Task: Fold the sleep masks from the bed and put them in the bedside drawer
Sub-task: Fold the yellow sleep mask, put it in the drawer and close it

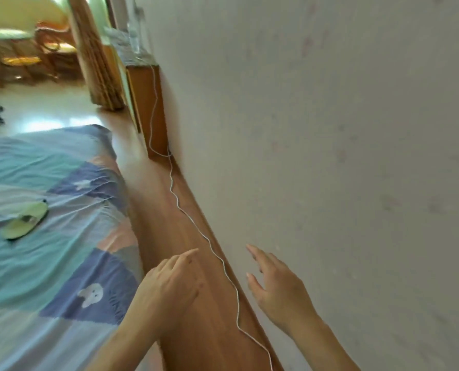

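Both hands hovering empty over the wooden headboard ledge

The left hand [169,287] and right hand [276,287] are reaching out with fingers spread, a white cord [209,243] trailing between them; a green sleep mask [24,220] is lying on the bed [35,277] at nine o'clock, the bedside cabinet [153,108] standing at twelve

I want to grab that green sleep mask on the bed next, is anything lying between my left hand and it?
Nothing visible. Only bare bedsheet lies between the left hand and the sleep mask. The white cord runs along the headboard, away from that path.
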